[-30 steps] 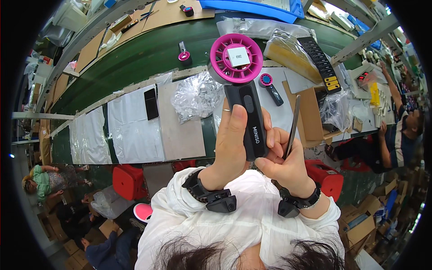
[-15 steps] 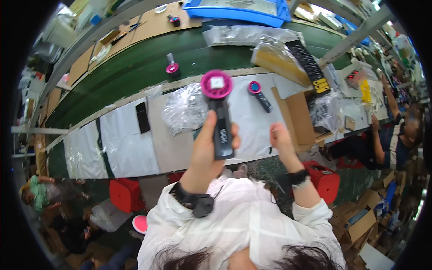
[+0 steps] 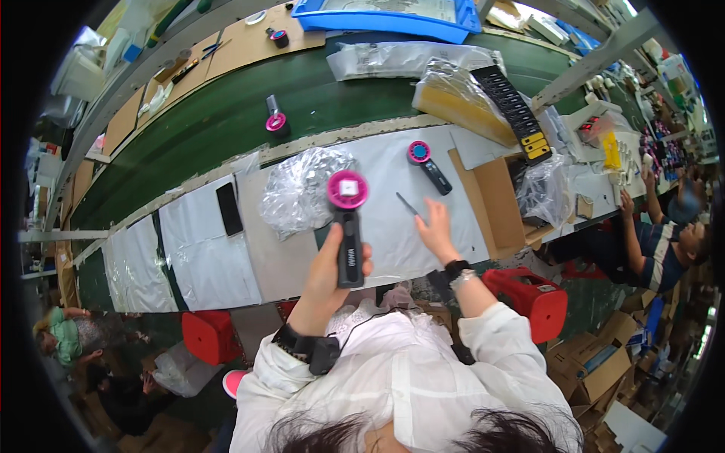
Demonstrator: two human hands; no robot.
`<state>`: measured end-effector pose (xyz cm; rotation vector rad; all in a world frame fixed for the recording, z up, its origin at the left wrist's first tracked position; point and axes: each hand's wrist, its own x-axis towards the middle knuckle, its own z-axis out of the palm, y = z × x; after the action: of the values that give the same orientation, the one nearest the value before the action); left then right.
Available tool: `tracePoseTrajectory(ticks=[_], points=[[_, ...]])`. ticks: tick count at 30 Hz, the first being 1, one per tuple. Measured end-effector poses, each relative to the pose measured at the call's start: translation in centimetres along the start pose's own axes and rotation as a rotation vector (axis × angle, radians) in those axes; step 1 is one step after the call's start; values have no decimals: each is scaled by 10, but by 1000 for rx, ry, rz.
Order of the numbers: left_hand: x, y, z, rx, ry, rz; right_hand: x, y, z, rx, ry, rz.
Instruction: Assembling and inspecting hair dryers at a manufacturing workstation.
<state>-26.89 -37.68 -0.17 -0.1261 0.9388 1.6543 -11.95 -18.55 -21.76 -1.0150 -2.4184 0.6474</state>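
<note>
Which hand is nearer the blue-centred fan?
Right: the right hand is just below the blue-centred fan in the picture; the left hand is farther off, lower left.

Two bare hands [image 3: 325, 273] [image 3: 436, 228] are showing. Two black handheld fans [image 3: 350, 232] [image 3: 434, 175] with round pink heads are appearing, and two smaller black-and-pink pieces [image 3: 277, 122] [image 3: 280, 38] are making another pair. One slim dark metal tool [image 3: 405, 202], one black rectangular phone [image 3: 229, 209], one blue plastic tray [image 3: 385, 29] and one crinkled clear plastic bag [image 3: 300, 195] are each showing singly. Two red plastic stools [image 3: 208, 336] [image 3: 538, 308] (only those in plain view) are standing nearby.
</note>
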Motion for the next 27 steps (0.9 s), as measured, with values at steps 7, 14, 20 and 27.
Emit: tracePoseTrajectory(ticks=[7, 14, 20, 27], points=[[-11, 30, 54, 104, -281, -63, 39, -170, -206, 946, -377, 43], [-23, 40, 88, 272, -401, 19, 32, -232, -258, 644, -482, -196], [-31, 36, 92, 370, -402, 115, 27, -243, -264, 556, -521, -167], [-37, 30, 94, 369, -428, 190, 24, -246, -265, 542, -561, -151]])
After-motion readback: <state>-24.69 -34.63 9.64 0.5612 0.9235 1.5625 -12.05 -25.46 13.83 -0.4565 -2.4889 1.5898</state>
